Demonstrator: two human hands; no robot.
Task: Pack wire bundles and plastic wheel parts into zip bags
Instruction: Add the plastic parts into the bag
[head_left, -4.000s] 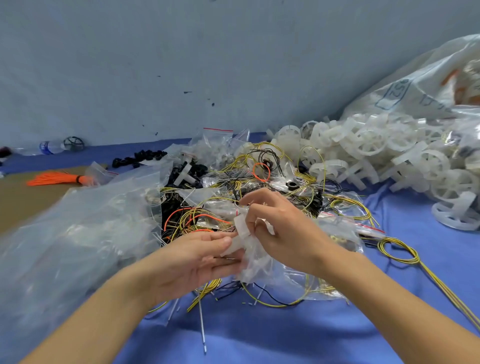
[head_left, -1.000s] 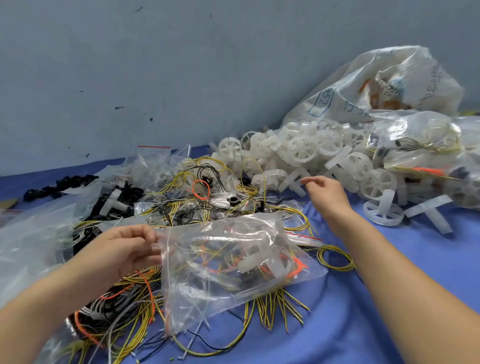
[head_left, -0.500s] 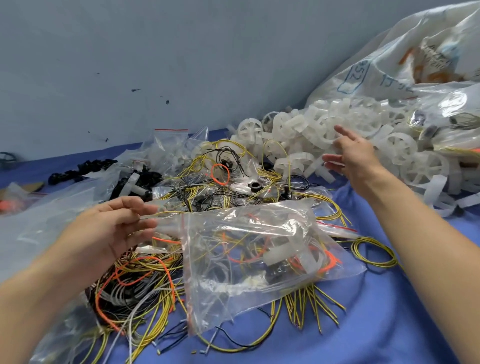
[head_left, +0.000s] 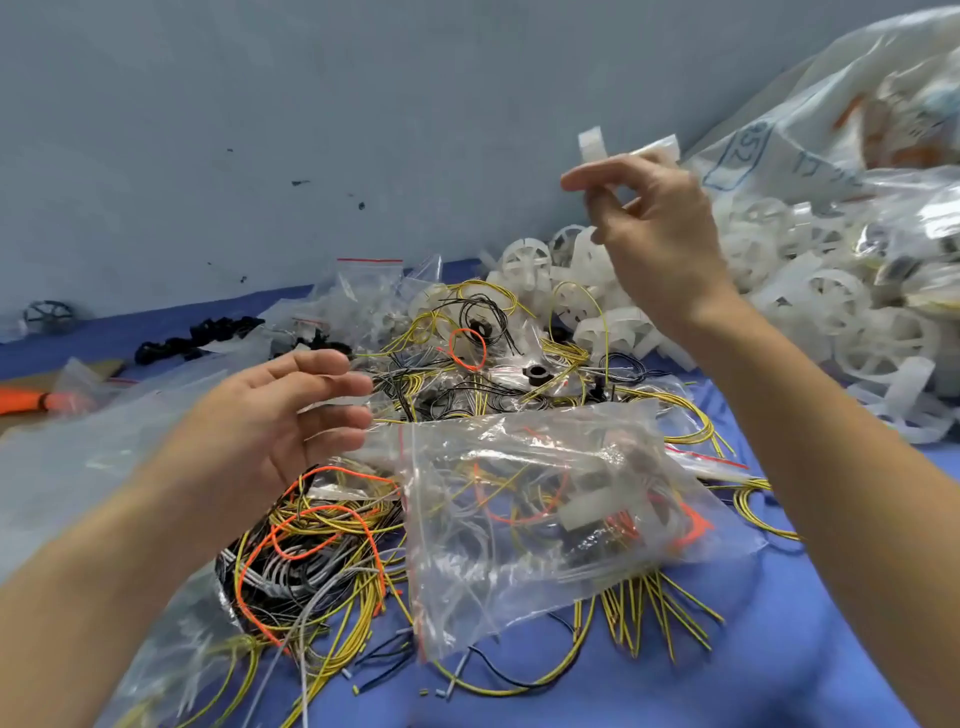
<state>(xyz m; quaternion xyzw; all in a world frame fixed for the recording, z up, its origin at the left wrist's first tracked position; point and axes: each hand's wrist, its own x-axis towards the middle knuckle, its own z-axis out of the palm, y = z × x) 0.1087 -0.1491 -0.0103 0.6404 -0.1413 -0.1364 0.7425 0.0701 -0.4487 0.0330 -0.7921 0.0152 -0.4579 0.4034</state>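
My right hand (head_left: 660, 234) is raised above the pile and grips a white plastic wheel part (head_left: 593, 146), whose rim sticks up past my fingers. A clear zip bag (head_left: 545, 514) lies on the blue cloth in the middle, holding yellow, orange and grey wires and a white plastic piece. At the bag's left end, my left hand (head_left: 280, 421) is spread with straight fingers, the fingertips at the bag's mouth. Loose wire bundles (head_left: 311, 551) in yellow, orange, grey and black lie under and left of the bag.
A heap of white wheel parts (head_left: 841, 322) fills the right side, with a large printed plastic sack (head_left: 810, 140) behind it. Tangled wires (head_left: 467, 353), black parts (head_left: 197, 332), empty zip bags (head_left: 363, 291), an orange bundle (head_left: 26, 400) and a big clear bag (head_left: 78, 467) lie around.
My right hand reached into the wheel heap, then rose with a white wheel part in its grip. My left hand's fingers have opened at the bag's mouth.
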